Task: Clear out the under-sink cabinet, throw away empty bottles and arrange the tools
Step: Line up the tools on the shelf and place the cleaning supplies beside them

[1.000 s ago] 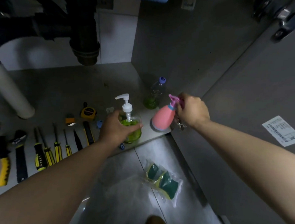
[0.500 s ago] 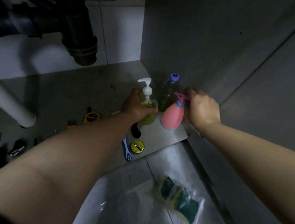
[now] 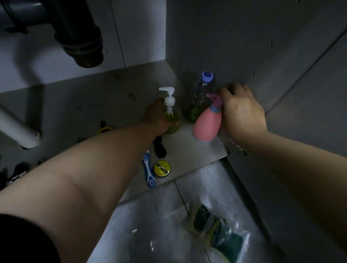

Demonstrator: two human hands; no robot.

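right grip: right hand (image 3: pixel 242 112) is closed round the neck and trigger head of the pink spray bottle (image 3: pixel 207 125), fingers curling over behind the trigger.
left grip: left hand (image 3: pixel 155 115) is wrapped round the body of the pump bottle (image 3: pixel 171 119). Fingertips are hidden behind it in dim light.
where: both bottles are in the right rear corner of the cabinet floor (image 3: pixel 107 98), near the side wall (image 3: pixel 244 38). Cannot tell whether the bases are lifted or resting.
neighbour: a clear bottle (image 3: pixel 201 98) with a purple cap stands upright just behind the spray bottle, a little green liquid at its bottom.
handling, pump bottle: green liquid inside, so likely some weight. Smooth rounded plastic, maybe slick. Take it by the body, not the thin pump stem.
handling, spray bottle: opaque, so fill unknown. Stiff plastic, and the neck under the trigger makes a secure hold.
handling, clear bottle: thin-walled, nearly empty, probably light and tippy. Hold it mid-body.
count, bottles: 3 (one pump, one spray, one clear).
count, small items at front edge: 1 yellow tape roll (image 3: pixel 162 168), 1 blue-and-white handled tool (image 3: pixel 148 170), 1 black item (image 3: pixel 159 147).
count, tape measure (image 3: pixel 104 130): 1, mostly hidden by the left forearm.
count, sponge pack (image 3: pixel 216 229): 1 bag on the tiled floor, sponge number unclear.
count, pipes: 2, a dark drain pipe (image 3: pixel 79 36) and a white pipe (image 3: pixel 11 122).
left-edge tools (image 3: pixel 3 174): too dark to count.
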